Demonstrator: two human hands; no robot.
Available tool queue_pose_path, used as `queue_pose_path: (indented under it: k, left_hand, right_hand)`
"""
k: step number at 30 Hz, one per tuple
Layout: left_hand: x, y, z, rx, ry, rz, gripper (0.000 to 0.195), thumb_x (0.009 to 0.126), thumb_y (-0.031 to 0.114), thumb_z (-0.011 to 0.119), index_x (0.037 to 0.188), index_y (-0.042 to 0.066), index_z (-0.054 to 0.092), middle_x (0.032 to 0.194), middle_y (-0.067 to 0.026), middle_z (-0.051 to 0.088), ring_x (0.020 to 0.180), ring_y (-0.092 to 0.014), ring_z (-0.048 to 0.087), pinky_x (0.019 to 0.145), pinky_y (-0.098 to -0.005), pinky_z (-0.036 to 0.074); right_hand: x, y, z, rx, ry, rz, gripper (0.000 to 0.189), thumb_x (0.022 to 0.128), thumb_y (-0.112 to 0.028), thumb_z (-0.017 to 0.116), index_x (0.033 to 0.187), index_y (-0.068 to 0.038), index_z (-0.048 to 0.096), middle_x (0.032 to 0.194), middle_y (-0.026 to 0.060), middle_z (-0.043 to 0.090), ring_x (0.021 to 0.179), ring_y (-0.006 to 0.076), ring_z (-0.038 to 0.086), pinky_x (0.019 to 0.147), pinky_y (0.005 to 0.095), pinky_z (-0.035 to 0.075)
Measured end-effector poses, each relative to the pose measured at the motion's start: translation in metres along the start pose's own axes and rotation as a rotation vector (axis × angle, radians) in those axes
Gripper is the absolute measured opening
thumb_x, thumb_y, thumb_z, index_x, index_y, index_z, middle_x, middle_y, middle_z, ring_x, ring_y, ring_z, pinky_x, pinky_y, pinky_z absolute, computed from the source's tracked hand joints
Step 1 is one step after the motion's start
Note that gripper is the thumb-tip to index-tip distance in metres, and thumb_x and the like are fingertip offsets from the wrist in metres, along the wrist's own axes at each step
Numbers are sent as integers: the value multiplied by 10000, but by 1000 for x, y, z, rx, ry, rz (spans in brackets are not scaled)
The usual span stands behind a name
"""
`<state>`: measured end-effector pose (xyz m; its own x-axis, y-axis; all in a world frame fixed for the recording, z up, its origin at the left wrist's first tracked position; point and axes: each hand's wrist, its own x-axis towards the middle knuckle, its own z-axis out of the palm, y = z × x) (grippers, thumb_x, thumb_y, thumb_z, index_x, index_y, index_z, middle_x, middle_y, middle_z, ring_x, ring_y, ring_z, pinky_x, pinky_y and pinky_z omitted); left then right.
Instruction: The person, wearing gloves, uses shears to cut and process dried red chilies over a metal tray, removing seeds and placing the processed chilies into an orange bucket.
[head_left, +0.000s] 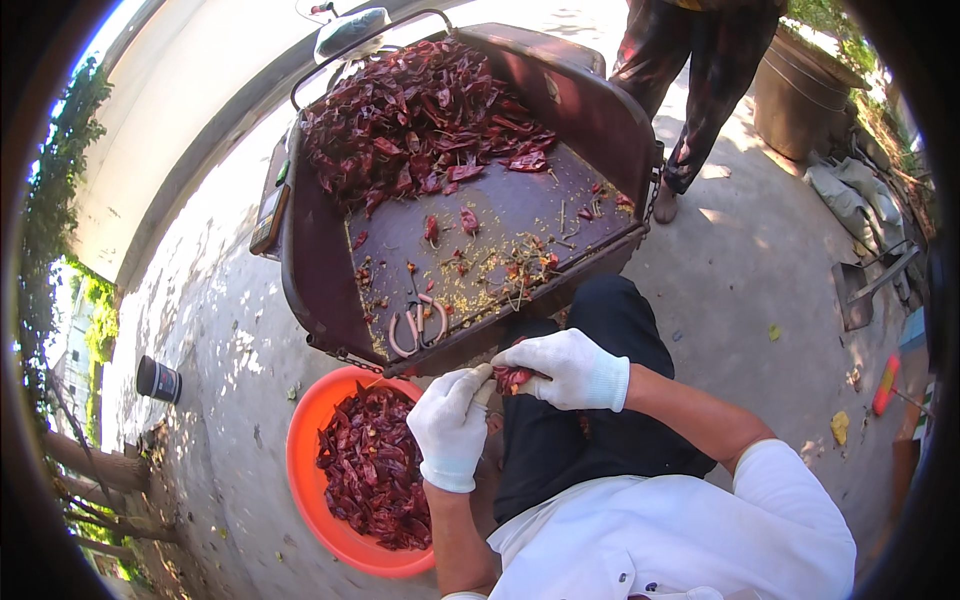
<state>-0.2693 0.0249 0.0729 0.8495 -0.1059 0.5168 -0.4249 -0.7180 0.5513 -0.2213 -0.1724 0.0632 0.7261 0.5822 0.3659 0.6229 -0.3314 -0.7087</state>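
Both my hands wear white knit gloves and meet above my lap. Between them is a dried red chili pepper, partly covered by the fingers. My right hand grips its body. The thumb and fingers of my left hand pinch at its left end; the exact hold is partly hidden. Just left of my left hand stands an orange plastic basin with many dried chili pieces. Ahead is a metal cart bed with a heap of dried chilies. Scissors with pink handles lie near its front edge.
Yellow seeds and cut stems litter the cart floor. A chain hangs at its right corner. Another person's legs stand beyond the cart's right side. A black bucket lies at left; a metal dustpan is at right.
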Motion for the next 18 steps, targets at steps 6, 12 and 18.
queue_pose_path:
  k: [6,12,18]
  left_hand:
    - [-4,6,5,156,7,117,108,753,56,755,854,48,719,820,-95,699,711,-263,670,656,-352,539]
    - [-10,-1,21,35,-2,55,105,735,-10,731,834,18,712,730,-69,674,584,-150,622,564,-269,492]
    - [-15,5,27,-645,140,-689,90,869,15,641,914,-34,701,770,-21,666,668,-59,562,616,-202,443]
  right_hand:
    - [-13,-9,5,-254,-30,-22,356,801,-144,734,1135,-68,637,881,115,689,766,303,686,655,380,549]
    - [-23,-12,0,-303,3,-51,279,784,-103,707,1048,-48,636,832,130,663,761,294,686,635,371,540]
    - [-33,-6,10,49,197,23,348,791,-50,706,1136,-65,667,962,132,689,811,312,685,705,354,558]
